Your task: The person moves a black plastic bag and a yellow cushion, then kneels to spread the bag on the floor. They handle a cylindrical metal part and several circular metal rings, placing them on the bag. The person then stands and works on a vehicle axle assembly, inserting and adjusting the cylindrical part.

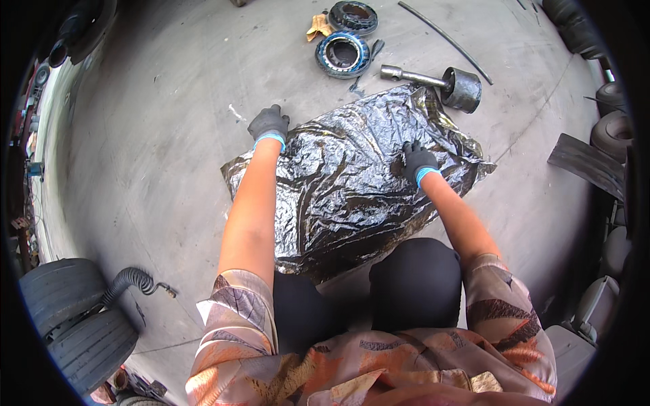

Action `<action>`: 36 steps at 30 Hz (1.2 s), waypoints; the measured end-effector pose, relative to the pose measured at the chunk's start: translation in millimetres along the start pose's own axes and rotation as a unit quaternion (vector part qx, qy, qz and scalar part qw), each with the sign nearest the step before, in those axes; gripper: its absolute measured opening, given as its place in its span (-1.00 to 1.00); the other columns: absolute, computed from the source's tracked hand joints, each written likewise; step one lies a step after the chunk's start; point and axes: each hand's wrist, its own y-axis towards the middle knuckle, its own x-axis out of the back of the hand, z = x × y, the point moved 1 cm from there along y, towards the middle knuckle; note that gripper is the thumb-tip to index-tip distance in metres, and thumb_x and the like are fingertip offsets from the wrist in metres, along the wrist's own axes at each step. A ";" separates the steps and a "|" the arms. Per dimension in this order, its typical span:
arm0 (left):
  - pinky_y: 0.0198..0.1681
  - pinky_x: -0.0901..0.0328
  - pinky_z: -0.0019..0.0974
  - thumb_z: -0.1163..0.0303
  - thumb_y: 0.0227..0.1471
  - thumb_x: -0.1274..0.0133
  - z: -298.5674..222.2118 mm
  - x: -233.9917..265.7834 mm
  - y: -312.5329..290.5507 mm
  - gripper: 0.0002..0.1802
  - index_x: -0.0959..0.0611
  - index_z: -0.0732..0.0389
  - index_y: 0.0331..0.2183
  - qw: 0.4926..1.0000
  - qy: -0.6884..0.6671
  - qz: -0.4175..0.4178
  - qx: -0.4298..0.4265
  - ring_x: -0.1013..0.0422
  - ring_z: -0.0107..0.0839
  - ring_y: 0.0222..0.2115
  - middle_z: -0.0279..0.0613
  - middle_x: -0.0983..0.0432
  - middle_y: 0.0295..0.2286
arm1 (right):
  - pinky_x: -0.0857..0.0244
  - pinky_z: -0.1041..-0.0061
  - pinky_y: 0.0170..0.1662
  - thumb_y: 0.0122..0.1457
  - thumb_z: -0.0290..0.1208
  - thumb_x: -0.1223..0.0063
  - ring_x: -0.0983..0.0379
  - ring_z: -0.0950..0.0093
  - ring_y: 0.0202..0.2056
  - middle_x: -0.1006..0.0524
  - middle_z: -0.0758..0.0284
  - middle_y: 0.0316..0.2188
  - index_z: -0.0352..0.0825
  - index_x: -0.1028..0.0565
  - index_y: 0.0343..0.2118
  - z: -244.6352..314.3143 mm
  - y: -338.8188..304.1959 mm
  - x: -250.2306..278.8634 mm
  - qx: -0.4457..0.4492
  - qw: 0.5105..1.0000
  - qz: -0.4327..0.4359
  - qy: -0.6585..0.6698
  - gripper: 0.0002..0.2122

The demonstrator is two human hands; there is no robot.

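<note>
Crinkled black plastic sheet [352, 189] spread flat on concrete floor [149, 169], just beyond the knees. Left hand [269, 124], gloved, fingers curled on the sheet's far-left edge. Right hand [418, 161], gloved, fingers splayed flat on its right half. Farther off: two bearing rings [344, 54], a rag [318, 26], a heavy hammer [447, 82]. Tyres [74, 318] near left; open floor left.

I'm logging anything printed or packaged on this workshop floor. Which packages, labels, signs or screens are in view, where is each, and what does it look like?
No label, sign or screen shows.
Black plastic sheet: crinkled, glossy wrapping spread flat on the concrete floor before the knees; left hand at its far left edge, right hand pressed on it.
Orange-yellow crumpled scrap: far side, beside two round bearings; too small to tell whether it is wrapping.
</note>
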 end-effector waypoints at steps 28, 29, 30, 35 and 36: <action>-0.41 -0.45 -0.35 0.34 0.07 -0.03 -142.2 52.9 49.9 -0.78 -0.46 0.26 -0.26 0.664 -0.732 0.149 -0.037 -0.46 -0.39 -0.45 -0.20 -0.48 -0.40 | -0.20 0.28 0.13 0.08 -0.34 0.09 -0.21 0.02 0.13 -0.04 0.05 0.25 -0.26 -0.05 0.24 -12.5 3.4 -6.2 0.003 0.999 0.016 0.036 -0.38; -0.45 -0.44 -0.36 0.32 0.09 -0.01 -145.6 60.2 45.7 -0.78 -0.47 0.25 -0.26 0.656 -0.740 0.150 -0.016 -0.46 -0.42 -0.46 -0.21 -0.48 -0.40 | -0.21 0.28 0.12 0.08 -0.35 0.09 -0.22 0.02 0.12 -0.04 0.05 0.25 -0.25 -0.05 0.24 -12.9 4.1 -6.0 0.002 0.999 0.020 0.041 -0.38; -0.41 -0.45 -0.34 0.23 0.14 0.03 -145.7 62.9 42.3 -0.71 -0.46 0.23 -0.19 0.644 -0.747 0.158 -0.040 -0.45 -0.42 -0.42 -0.25 -0.46 -0.38 | -0.23 0.28 0.11 0.08 -0.35 0.10 -0.23 0.03 0.11 -0.04 0.04 0.25 -0.25 -0.06 0.24 -12.2 4.0 -6.0 0.000 0.999 0.024 0.049 -0.38; -0.36 -0.36 -0.47 0.25 0.11 0.01 -122.5 71.4 -39.4 -0.69 -0.47 0.28 -0.19 0.731 -0.662 0.136 -0.094 -0.38 -0.50 -0.48 -0.27 -0.43 -0.45 | -0.25 0.26 0.09 0.01 -0.21 -0.08 -0.24 0.07 0.12 0.01 0.03 0.26 -0.23 -0.01 0.25 -16.1 7.7 -13.9 -0.001 0.998 0.022 0.056 -0.26; -0.33 -0.33 -0.47 0.25 0.11 0.03 -108.5 74.2 -70.7 -0.67 -0.49 0.30 -0.17 0.805 -0.555 0.119 -0.174 -0.39 -0.50 -0.46 -0.29 -0.43 -0.49 | -0.25 0.25 0.09 0.02 -0.29 0.00 -0.25 0.05 0.11 0.02 0.04 0.27 -0.23 -0.02 0.25 -14.4 3.8 -7.8 0.000 0.998 0.028 0.064 -0.30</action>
